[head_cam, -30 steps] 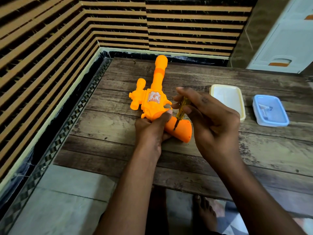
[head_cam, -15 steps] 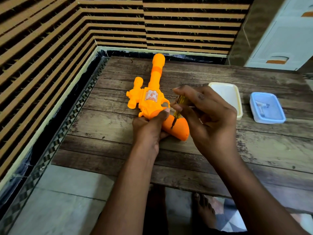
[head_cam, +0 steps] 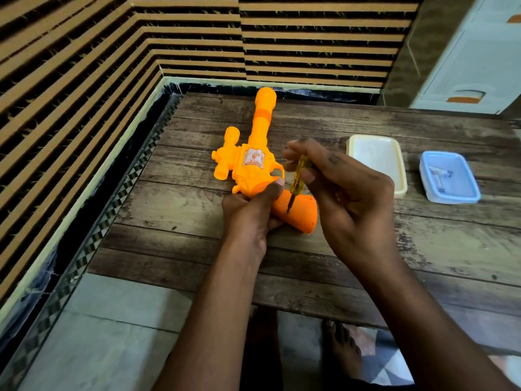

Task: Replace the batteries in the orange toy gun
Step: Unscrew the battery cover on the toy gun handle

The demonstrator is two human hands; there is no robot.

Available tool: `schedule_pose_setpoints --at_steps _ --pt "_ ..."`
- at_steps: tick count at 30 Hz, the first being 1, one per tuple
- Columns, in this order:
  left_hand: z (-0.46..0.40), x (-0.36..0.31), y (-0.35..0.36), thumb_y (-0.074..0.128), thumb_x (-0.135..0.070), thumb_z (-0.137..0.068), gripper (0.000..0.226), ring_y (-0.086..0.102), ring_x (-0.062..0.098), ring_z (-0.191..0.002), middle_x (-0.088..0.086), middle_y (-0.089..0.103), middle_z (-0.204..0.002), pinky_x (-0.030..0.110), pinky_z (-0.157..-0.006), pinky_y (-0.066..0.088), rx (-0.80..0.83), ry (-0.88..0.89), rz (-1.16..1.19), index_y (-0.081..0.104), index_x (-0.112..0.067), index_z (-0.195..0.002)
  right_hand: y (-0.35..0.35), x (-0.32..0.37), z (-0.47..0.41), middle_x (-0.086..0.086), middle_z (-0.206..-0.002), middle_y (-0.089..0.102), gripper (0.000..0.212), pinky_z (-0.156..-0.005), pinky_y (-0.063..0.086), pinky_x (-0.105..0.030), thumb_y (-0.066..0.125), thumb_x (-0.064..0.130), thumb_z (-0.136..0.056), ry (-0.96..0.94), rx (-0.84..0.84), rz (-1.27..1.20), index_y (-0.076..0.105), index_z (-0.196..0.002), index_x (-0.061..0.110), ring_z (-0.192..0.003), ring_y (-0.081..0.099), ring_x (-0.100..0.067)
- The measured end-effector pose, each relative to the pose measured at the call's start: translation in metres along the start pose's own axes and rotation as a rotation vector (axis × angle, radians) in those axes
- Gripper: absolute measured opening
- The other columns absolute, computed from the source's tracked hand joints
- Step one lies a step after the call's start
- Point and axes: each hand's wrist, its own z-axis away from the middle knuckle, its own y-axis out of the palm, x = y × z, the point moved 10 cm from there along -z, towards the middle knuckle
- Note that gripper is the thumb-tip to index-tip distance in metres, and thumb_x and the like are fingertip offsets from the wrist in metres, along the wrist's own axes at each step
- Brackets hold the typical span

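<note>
Foot [head_cam: 342, 348]: nearest us, below the table's near edge, we see a bare foot on the floor.
Table [head_cam: 423, 249]: a worn wooden top carries everything; we look down on it from above.
Left hand [head_cam: 249, 213]: we see its fingers curled round the gun where grip meets body, thumb lying up along the body, holding it down on the table.
Right hand [head_cam: 346, 190]: its fingertips pinch the screwdriver handle from above, the other fingers loosely bent behind it.
Screwdriver [head_cam: 298, 176]: a clear yellow handle, held steeply, leaning a little; we see its dark tip touching the gun's grip.
Gun [head_cam: 253, 165]: orange, lying flat on the table's left part, barrel pointing away from us toward the wall, grip pointing back and to the right under the screwdriver.
Cream tray [head_cam: 394, 187]: on the table just behind the right hand, partly hidden by it.
Blue tray [head_cam: 468, 193]: to the right of the cream tray, apart from it; we see small pale items inside but cannot tell what they are.
Wall [head_cam: 169, 38]: striped slats past the table's far and left edges.
</note>
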Motion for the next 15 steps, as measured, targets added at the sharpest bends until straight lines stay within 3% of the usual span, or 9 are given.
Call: schedule_pose_setpoints --at_steps 4,7,10,15 --pt "0.0009 0.0002 0.0007 0.078 -0.005 -0.088 0.016 0.076 0.031 -0.099 0.015 0.078 -0.109 0.048 -0.07 0.065 0.008 -0.002 0.009 0.074 -0.011 -0.102 -0.0025 -0.0005 -0.0007 -0.01 -0.105 0.066 0.027 -0.078 0.057 -0.045 0.072 0.004 -0.097 -0.025 -0.049 0.078 0.074 -0.125 0.004 -0.097 0.069 -0.023" --pt "-0.0004 0.0016 0.0009 0.078 -0.005 -0.088 0.014 0.076 0.033 -0.102 0.017 0.078 -0.11 0.049 -0.071 0.065 0.014 -0.002 0.005 0.074 -0.013 -0.099 -0.0031 -0.0039 -0.0015 -0.011 -0.106 0.071 0.032 -0.083 0.057 -0.044 0.066 -0.008 -0.098 -0.024 -0.035 0.064 0.072 -0.127 0.002 -0.1 0.071 -0.024" --pt "-0.001 0.0009 0.0003 0.078 -0.005 -0.087 0.017 0.076 0.029 -0.092 0.016 0.078 -0.108 0.05 -0.072 0.065 0.007 0.003 0.005 0.074 -0.012 -0.102 0.0008 -0.0005 0.0002 -0.009 -0.115 0.071 0.031 -0.089 0.058 -0.041 0.063 -0.003 -0.101 -0.032 -0.002 0.057 0.069 -0.13 0.002 -0.108 0.071 -0.019" --pt "-0.0011 0.0001 0.0019 0.074 -0.002 -0.089 0.013 0.073 0.023 -0.081 0.01 0.076 -0.095 0.043 -0.062 0.065 0.02 0.01 0.01 0.072 -0.014 -0.095 0.001 0.0028 -0.0011 -0.011 -0.102 0.066 0.029 -0.077 0.055 -0.04 0.071 -0.002 -0.096 -0.064 -0.044 0.124 0.074 -0.125 0.004 -0.094 0.068 -0.022"
